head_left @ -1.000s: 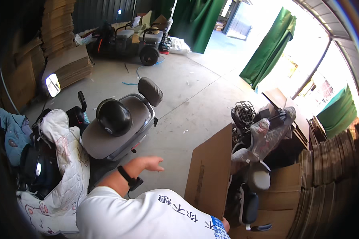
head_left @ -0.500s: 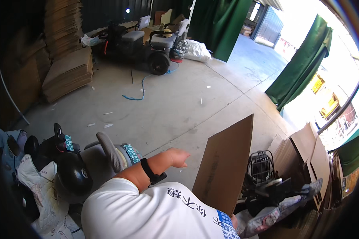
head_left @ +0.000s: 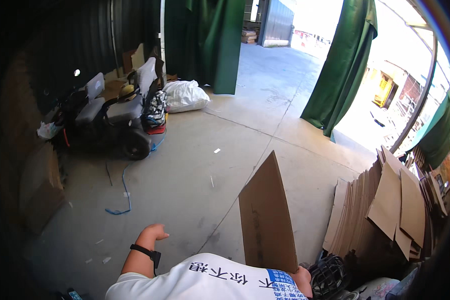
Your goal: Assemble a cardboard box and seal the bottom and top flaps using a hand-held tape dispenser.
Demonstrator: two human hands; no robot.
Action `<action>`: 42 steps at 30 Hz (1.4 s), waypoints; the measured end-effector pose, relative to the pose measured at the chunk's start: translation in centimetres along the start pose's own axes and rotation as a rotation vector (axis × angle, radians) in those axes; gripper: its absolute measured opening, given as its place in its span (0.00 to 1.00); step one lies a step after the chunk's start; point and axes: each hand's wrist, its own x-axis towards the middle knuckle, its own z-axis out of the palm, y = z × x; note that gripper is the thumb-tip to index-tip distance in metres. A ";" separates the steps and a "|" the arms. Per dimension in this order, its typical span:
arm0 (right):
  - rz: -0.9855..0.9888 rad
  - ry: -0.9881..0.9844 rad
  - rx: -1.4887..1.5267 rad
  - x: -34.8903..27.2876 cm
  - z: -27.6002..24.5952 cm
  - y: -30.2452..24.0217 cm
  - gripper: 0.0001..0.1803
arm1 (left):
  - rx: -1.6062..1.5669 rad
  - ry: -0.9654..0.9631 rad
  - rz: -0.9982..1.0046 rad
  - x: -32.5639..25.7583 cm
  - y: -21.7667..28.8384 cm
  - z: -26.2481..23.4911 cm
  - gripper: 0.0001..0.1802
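My right hand (head_left: 302, 279) grips the lower right edge of a large flat brown cardboard sheet (head_left: 266, 220). The sheet stands upright and tilted at my right side, its pointed top corner reaching up over the floor. Its lower part is hidden behind my white shirt. Held out to the left above the concrete floor, my left hand (head_left: 155, 231) has nothing in it. Its fingers look loosely bent and apart from any object. A black band (head_left: 146, 251) circles the left wrist.
Stacked cardboard sheets (head_left: 385, 205) lean at the right, beside a black wire basket (head_left: 330, 275). A three-wheeled scooter (head_left: 110, 115) and a white sack (head_left: 186, 96) stand at the far left. Green curtains (head_left: 340, 70) flank the bright doorway. A blue cord (head_left: 130, 190) lies on the floor.
My view has turned right and moved forward; the parked scooters at near left have mostly left the picture. The cardboard sheet stays in my right hand. My left hand has swung left.
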 end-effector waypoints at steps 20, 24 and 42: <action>-0.055 -0.101 -0.116 69.8 -20.8 -45.3 0.25 | -0.837 -0.207 -0.709 53.9 4.6 -33.6 0.25; -0.023 -0.146 -0.096 82.5 -23.9 -52.6 0.25 | -0.133 -0.310 -0.578 66.1 0.4 -38.8 0.22; -0.069 -0.031 -0.077 142.5 -42.9 -86.6 0.24 | -0.469 0.154 0.009 154.3 39.5 -96.2 0.30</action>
